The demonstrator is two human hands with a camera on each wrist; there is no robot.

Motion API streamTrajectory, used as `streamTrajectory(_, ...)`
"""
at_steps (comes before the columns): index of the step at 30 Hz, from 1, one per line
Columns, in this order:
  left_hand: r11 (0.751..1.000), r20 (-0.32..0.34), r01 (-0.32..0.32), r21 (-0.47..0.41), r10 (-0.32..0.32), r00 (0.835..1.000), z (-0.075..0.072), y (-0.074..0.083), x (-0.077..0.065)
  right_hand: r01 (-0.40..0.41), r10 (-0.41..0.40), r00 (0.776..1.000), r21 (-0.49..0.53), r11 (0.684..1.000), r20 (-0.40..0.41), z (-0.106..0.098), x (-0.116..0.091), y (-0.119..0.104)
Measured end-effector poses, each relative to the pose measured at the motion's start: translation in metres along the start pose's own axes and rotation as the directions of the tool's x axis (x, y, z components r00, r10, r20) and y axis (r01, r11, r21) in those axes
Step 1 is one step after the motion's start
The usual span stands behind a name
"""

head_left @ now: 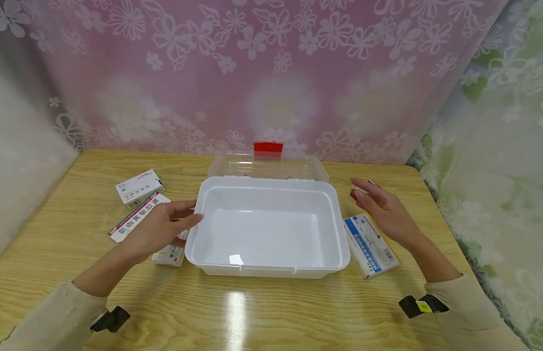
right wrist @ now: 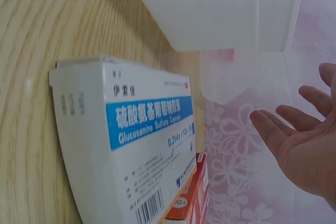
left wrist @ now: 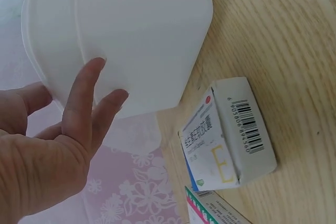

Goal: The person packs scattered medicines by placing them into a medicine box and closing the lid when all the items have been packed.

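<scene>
Steady the white plastic box [head_left: 267, 234] lightly with the left hand [head_left: 156, 226], fingers pinching its rim, the right hand [head_left: 387, 212] empty, fingers loosely extended.

- Left arm [head_left: 62, 314]: sleeved, slanting toward the far edge of the tabletop [head_left: 188, 321].
- Left hand [head_left: 157, 228]: thumb opposed to spread fingers in a pinch.
- Right arm [head_left: 466, 307]: sleeved, slanting inward near the right edge.
- Right hand [head_left: 387, 212]: hovers above the tabletop, fingers relaxed, nearly straight.

Upright white box [head_left: 271, 239], clear lid [head_left: 293, 169] open behind
</scene>
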State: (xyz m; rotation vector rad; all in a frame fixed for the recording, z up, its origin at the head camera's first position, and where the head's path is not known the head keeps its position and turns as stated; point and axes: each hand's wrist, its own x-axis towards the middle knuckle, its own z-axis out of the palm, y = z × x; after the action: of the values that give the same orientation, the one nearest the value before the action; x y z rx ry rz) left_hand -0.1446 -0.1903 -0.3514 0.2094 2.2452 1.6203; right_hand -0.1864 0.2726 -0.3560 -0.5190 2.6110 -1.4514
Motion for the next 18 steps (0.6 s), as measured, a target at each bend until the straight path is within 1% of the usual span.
streamTrajectory(5,1.000,-0.004,0.013,0.000,-0.013,1.000,0.000,0.003,-0.002,-0.060,0.055,0.998,-0.132,0.989,-0.036,-0.007,-0.002,0.003)
streamTrajectory(12,0.997,-0.054,0.020,0.069,-0.017,0.998,0.005,0.008,-0.003,-0.055,0.043,0.997,-0.243,0.969,-0.056,-0.019,0.001,0.017)
streamTrajectory(14,0.997,-0.068,0.025,0.078,-0.020,0.997,0.006,0.008,-0.003,-0.065,0.048,0.997,-0.293,0.954,-0.064,-0.023,0.003,0.022)
streamTrajectory(18,0.995,-0.096,0.033,0.093,-0.024,0.995,0.008,0.009,-0.004,-0.120,0.100,0.993,-0.400,0.909,-0.069,-0.029,0.006,0.034)
